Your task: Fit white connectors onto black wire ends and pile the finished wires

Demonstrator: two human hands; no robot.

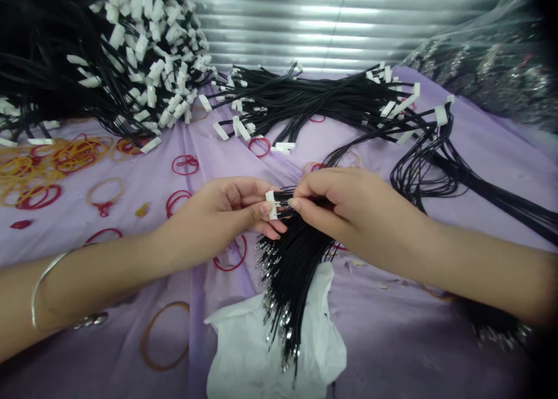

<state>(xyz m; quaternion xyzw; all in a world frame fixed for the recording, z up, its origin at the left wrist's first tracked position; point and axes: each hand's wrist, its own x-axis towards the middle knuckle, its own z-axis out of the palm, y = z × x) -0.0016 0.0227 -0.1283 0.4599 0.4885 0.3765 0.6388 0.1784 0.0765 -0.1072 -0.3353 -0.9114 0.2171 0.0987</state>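
Between the thumb and fingers of my left hand (242, 207) is a white plug connector (271, 205). Black wires run from its right side to my right hand (329, 201), whose thumb and forefinger pinch a wire close to the connector. Metal terminals show in the short gap between the two hands. Below them a thick bundle of black wires (296, 265) with bare metal terminals fans downward over a crumpled white sheet (235, 346). My right palm hides part of the wires.
A large heap of black cables with white connectors (152, 50) stands at the back left. More finished-looking cables (305, 99) lie across the back. Red and yellow rubber bands (82, 155) are scattered on the purple cloth (131, 271). A clear bag of wires (488, 67) sits back right.
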